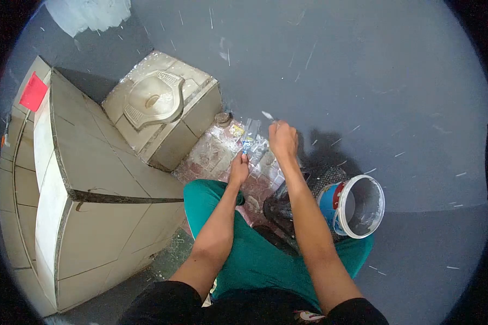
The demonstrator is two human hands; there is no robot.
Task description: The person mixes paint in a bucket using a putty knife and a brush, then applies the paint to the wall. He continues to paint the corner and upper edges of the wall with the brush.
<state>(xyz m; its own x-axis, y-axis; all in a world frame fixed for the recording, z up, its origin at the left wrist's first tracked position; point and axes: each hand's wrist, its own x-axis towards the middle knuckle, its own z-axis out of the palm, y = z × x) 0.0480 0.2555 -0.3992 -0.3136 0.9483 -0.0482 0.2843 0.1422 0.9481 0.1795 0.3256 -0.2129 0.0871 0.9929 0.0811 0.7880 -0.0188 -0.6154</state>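
My left hand [238, 169] is closed with its thumb and fingers on a small blue-and-white packet [246, 146] above the tiled floor. To its right, my right hand [283, 140] is curled in a fist around a thin tool, whose pale tip [267, 115] points up and left toward the grey wall. Most of the tool is hidden inside the fist. The two hands are apart. A yellow-and-white wrapper [236, 130] lies on the floor beyond my left hand.
A white-rimmed bucket [366, 206] stands close to my right forearm, beside a dark mesh-like bag [325, 179]. A squat toilet [154, 100] sits on a raised tiled block at the upper left. A tiled partition [103, 157] with a red dustpan-like object [33, 92] rises on the left.
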